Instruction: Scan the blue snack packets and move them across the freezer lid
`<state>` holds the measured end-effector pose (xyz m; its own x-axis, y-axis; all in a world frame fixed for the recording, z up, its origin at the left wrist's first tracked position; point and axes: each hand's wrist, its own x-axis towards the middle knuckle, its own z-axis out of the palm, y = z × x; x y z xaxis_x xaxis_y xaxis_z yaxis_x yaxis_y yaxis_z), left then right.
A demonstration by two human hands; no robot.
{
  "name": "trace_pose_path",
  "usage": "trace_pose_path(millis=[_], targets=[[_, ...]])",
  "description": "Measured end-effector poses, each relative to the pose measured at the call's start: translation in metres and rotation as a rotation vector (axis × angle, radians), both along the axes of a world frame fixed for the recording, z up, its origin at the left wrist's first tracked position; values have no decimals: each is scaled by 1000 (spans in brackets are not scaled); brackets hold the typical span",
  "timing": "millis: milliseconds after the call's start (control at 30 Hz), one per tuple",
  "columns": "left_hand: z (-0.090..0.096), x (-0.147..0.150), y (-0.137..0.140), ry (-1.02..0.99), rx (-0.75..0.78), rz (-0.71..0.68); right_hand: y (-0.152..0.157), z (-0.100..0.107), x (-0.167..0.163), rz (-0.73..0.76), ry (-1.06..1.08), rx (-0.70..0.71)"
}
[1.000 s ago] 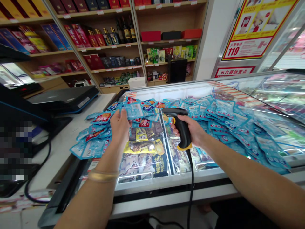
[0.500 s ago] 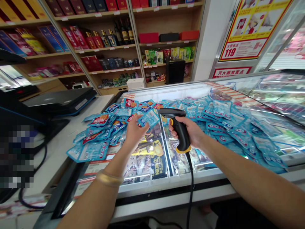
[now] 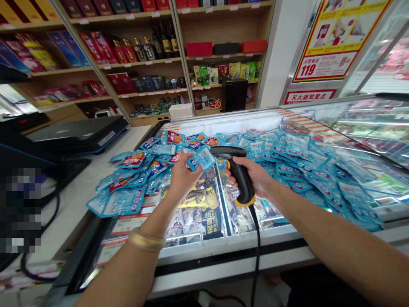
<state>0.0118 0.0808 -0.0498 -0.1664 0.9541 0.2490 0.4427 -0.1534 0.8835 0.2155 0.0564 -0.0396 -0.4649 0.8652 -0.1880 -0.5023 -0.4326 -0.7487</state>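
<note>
"Two hands here?"

"Yes. The left hand (image 3: 182, 175) pinches a blue packet (image 3: 202, 159) between thumb and fingers; the right hand (image 3: 258, 177) is wrapped round the grip of a scanner (image 3: 243, 181), black with yellow trim."

"Where is the packet?"

"Above the freezer (image 3: 230, 273), just beside the scanner's nose. The two overlap from this angle, so I can't fairly say whether they touch."

"Can you read it?"

"It has a white panel of print, too small to read. The poster (image 3: 329, 53) is clearer: a big red 119 under 火警电话. The red sign (image 3: 309, 97) below it says 灭火器放置点."

"And lower down?"

"A dark pack (image 3: 211, 219) in the freezer carries large yellow characters, blurred. Red-and-white price cards (image 3: 128, 224) show near the left pile (image 3: 124, 201), their figures unclear."

"What differs from a second ago?"

"Then the left hand was farther left, holding a blue packet well apart from the scanner. Against half a second ago, the packet sits slightly nearer the nose. The scanner has hardly moved."

"And the other packets?"

"The left pile, blue with some red fronts, reaches the edge of the counter (image 3: 76, 192). The right pile (image 3: 298, 154) lies over the freezer, looking unchanged."
</note>
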Motion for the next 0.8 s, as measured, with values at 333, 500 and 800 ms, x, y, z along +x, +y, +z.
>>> trace_pose_path(millis=[333,500,800], targets=[[-2,2,4,-207,6,-51,-1,9,-2,-65,-19,-58],[25,31,10,-467,-68,-123,3,32,15,-174,66,8],[51,145,51,-360,-47,-281,6,68,115,-445,91,78]])
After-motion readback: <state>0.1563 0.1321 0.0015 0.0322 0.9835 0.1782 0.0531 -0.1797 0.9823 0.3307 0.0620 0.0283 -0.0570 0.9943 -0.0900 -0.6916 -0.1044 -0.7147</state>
